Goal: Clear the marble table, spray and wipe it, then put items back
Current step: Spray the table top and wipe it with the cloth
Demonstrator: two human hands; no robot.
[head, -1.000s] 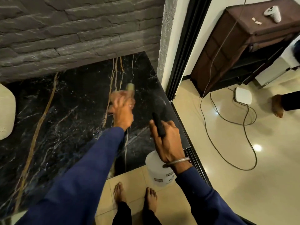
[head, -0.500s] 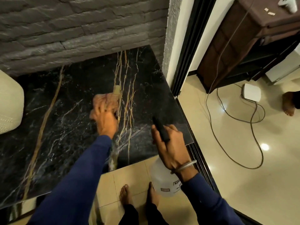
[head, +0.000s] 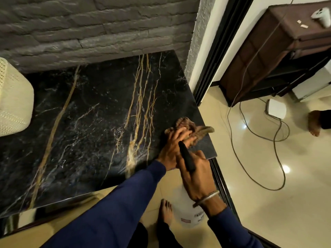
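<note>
The black marble table (head: 86,126) with gold veins fills the left and middle of the view. My left hand (head: 172,147) presses a crumpled brown cloth (head: 189,127) flat on the table's near right corner. My right hand (head: 195,176) grips the black handle of a white spray bottle (head: 188,215), held below the table edge in front of my left wrist. The bottle's body hangs over the floor beside my bare feet.
A cream perforated container (head: 12,99) sits at the table's left edge. A grey stone wall (head: 89,24) backs the table. To the right are a black door frame (head: 220,51), a brown cabinet (head: 268,51), floor cables (head: 259,158), a white box (head: 276,108) and another person's foot (head: 313,124).
My left hand has swept the cloth from the middle of the table to its near right corner. The right hand with the bottle has stayed near the table's front edge.
</note>
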